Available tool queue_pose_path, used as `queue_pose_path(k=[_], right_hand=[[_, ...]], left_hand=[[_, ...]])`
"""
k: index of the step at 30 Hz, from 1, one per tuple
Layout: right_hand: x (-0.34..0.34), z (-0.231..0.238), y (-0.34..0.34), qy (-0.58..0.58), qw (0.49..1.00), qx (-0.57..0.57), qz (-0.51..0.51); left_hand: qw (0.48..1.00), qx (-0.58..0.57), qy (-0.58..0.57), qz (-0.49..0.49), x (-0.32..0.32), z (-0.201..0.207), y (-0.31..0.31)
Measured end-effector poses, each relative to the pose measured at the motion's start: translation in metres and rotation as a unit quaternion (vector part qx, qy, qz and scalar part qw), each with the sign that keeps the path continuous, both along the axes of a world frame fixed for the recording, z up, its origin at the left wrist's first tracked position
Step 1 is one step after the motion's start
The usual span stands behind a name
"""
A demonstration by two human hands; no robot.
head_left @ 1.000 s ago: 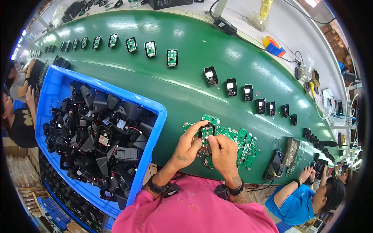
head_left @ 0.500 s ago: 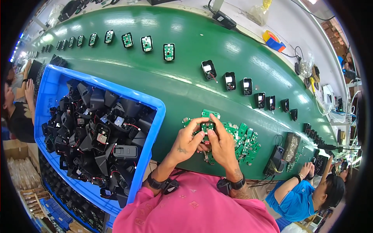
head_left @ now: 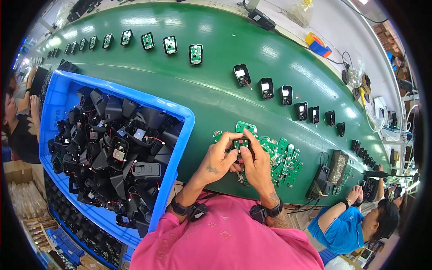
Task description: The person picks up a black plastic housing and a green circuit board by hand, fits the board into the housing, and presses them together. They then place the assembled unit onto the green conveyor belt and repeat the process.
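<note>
Between both hands sits a small black plastic housing (head_left: 235, 145) with a green circuit board (head_left: 241, 143) in its opening. My left hand (head_left: 216, 161) is closed round its left side, index finger across the far edge and thumb near the board. Gripping from the right, my right hand (head_left: 256, 165) has its thumb on or just over the board. The fingers hide much of the housing. Beneath and just right of my hands lies a loose pile of green circuit boards (head_left: 284, 161) on the green table (head_left: 211, 103).
At left stands a blue bin (head_left: 188, 121) full of black housings (head_left: 146, 169) with thin wires. A row of housings with boards (head_left: 195, 54) runs far left; others (head_left: 266, 88) curve right. A black power adapter (head_left: 319, 182) lies near a co-worker in blue (head_left: 339, 229).
My thumbs have shifted slightly on the held housing, and the board in it shows at a slightly different angle. Both hands keep their grip in nearly the same place.
</note>
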State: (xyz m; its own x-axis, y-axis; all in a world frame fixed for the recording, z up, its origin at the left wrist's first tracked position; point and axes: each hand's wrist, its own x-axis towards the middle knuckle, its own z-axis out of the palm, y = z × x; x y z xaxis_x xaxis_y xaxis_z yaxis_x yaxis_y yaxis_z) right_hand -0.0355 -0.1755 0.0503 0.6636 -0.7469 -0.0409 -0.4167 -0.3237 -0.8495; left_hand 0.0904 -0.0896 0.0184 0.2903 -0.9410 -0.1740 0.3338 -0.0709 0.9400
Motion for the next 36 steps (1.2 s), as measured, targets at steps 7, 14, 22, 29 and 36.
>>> queue_pose_path(k=[7, 14, 22, 29, 36], right_hand=[[-0.003, -0.013, -0.002, -0.026, 0.999, 0.038, -0.018], [0.002, -0.017, -0.014, -0.007, 0.997, 0.07, 0.012], [0.024, 0.025, -0.049, 0.119, 0.934, -0.16, 0.296], [0.132, 0.007, -0.116, 0.126, 0.892, -0.397, 0.177], [0.179, -0.022, -0.155, 0.197, 0.881, -0.425, 0.065]], left_hand=[[0.998, -0.011, -0.051, 0.016, -0.004, 0.0, -0.001], [0.997, -0.007, -0.065, 0.051, 0.004, -0.011, -0.006], [0.991, 0.02, -0.03, 0.132, 0.012, -0.02, -0.005], [0.953, -0.012, -0.074, 0.295, 0.006, -0.049, 0.007], [0.97, 0.023, -0.059, 0.237, 0.005, -0.049, 0.03]])
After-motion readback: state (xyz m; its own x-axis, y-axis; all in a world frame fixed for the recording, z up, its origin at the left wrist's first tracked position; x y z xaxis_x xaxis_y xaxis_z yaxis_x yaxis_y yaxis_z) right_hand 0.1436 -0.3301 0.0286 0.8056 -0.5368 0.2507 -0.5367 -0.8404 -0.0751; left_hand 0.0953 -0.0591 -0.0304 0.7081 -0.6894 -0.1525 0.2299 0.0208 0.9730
